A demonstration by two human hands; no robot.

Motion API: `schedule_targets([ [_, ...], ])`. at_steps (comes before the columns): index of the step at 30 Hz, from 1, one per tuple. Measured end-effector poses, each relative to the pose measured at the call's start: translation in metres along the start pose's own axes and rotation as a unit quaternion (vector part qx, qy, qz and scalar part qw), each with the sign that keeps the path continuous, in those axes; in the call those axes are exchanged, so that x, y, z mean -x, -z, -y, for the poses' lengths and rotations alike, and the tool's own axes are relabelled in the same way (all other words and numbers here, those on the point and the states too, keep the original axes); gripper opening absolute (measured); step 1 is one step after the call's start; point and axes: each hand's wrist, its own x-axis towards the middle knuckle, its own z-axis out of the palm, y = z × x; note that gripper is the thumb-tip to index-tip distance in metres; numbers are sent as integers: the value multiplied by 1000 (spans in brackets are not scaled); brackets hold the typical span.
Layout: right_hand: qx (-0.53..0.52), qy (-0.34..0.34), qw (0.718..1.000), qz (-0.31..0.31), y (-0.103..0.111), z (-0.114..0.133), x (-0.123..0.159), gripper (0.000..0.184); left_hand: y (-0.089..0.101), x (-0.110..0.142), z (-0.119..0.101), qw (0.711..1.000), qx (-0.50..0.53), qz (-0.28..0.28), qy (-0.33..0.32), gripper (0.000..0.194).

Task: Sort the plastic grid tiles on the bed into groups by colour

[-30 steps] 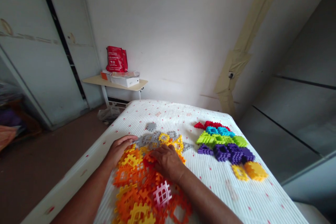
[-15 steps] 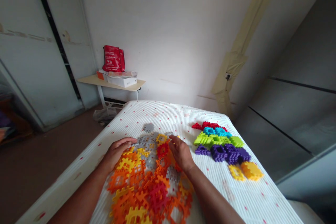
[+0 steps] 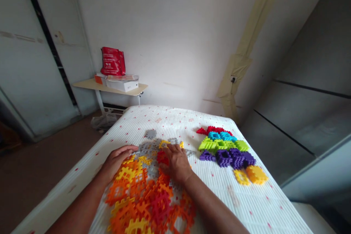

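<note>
Well, our left hand: open, palm down, fingertips resting on the upper left edge of the heap, clenching nothing.
Our right hand: fingers spread downward, touching a red plastic waffle block; we cannot tell whether it pinches anything.
Under the grip: a loose heap of orange and yellow interlocking plastic waffle blocks, spreading toward us from between our hands.
Just past the grip: grey plastic waffle blocks, scattered at the heap's far end.
Right of the grip: tidy sorted groups of red, cyan, lime and purple plastic blocks, with yellow and orange ones nearest us.
Below it all: a white ribbed mattress with red dots.
Far beyond the grip: a cream side table bearing a white box and a red bag.
</note>
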Motion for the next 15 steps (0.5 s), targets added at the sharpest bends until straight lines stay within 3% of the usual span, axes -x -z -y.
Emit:
schedule_targets([
  [4, -10, -13, 1000, 6, -5, -2, -3, 35, 2, -3, 2, 1000, -1, 2, 11, 42],
  [15, -74, -28, 997, -20, 13, -13, 2, 43, 4, -9, 6, 996, 35, 7, 84, 50],
])
